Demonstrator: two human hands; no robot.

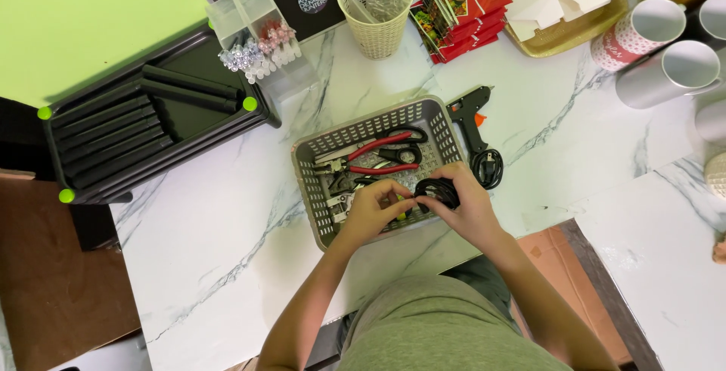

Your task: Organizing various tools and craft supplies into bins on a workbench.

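Observation:
A grey perforated basket [314, 152] sits on the white marble table and holds red-handled pliers [378, 146], black scissors and other small tools. My left hand [374, 211] and my right hand [466, 204] meet over the basket's near right corner. Both pinch a coiled black cable [436, 192] that rests inside the basket. A black glue gun [469, 114] lies just right of the basket, with its plug and cord [488, 167] coiled beside my right hand.
A black slatted rack [144, 125] with green caps lies at the left. A clear box of small beads [257, 46], a cream wicker bin [376, 8], red booklets [461, 8], a gold tray [567, 31] and several white mugs [665, 68] line the far side.

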